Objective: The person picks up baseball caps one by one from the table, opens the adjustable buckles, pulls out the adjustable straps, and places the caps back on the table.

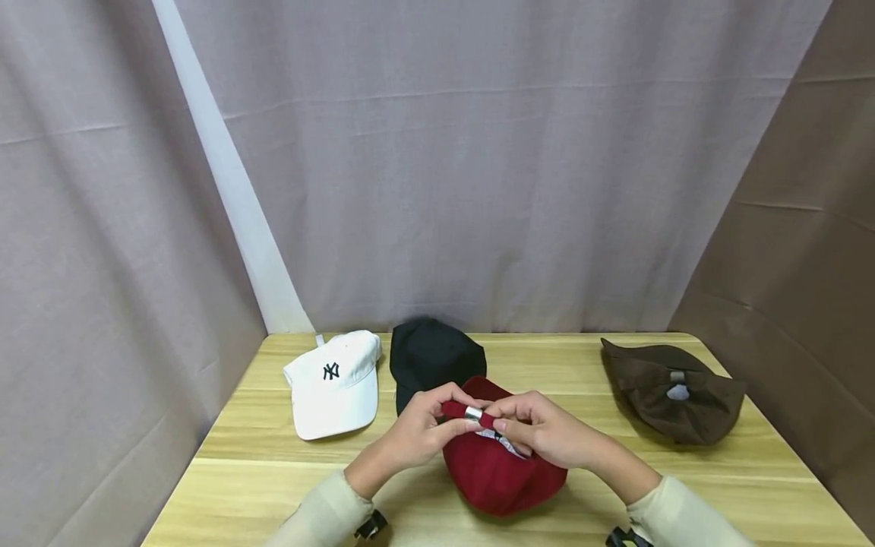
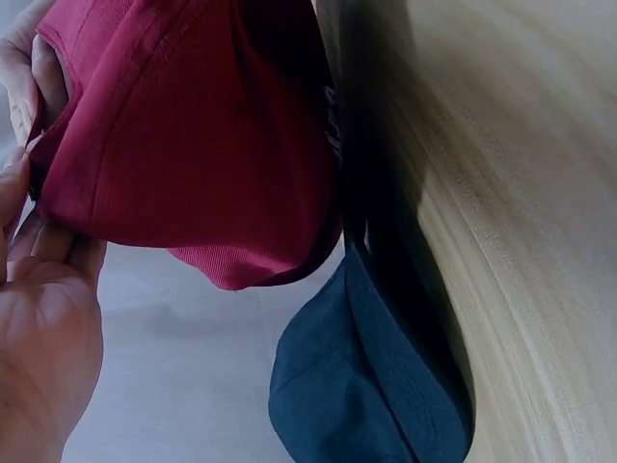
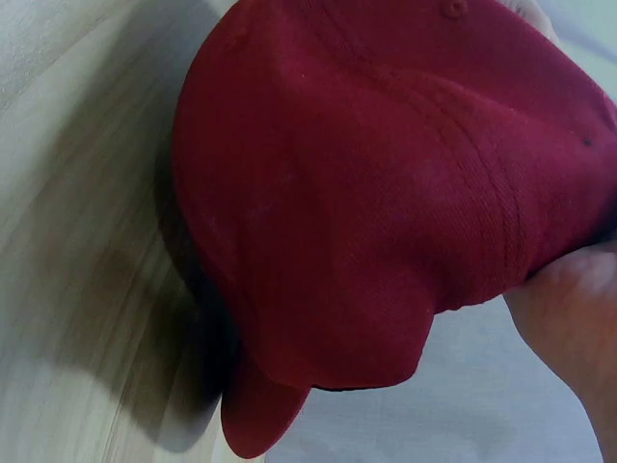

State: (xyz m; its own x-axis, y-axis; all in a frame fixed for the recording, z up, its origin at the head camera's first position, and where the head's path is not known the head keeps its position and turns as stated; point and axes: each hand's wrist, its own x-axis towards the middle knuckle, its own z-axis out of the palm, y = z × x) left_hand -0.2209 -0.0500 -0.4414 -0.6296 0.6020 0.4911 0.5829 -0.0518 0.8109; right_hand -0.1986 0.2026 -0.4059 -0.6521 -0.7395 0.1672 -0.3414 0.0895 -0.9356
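A red baseball cap (image 1: 502, 479) is held just over the front middle of the table, its back strap toward me. The strap carries a silver metal buckle (image 1: 473, 414). My left hand (image 1: 427, 427) pinches the strap on the buckle's left side between thumb and fingers. On the other side, my right hand (image 1: 547, 429) pinches the strap close to the buckle, with some fingers behind it at the cap's opening. The left wrist view shows the crown (image 2: 212, 125) from the side, the brim pointing away. In the right wrist view the cap (image 3: 337, 193) covers most of the right fingers.
A white cap (image 1: 338, 387) with a dark letter logo lies at the left. Behind the red cap sits a black cap (image 1: 434, 353). A dark brown cap (image 1: 673, 395) with a strap buckle is at the right. Grey curtains (image 1: 478, 190) rise behind the wooden table (image 1: 232, 479).
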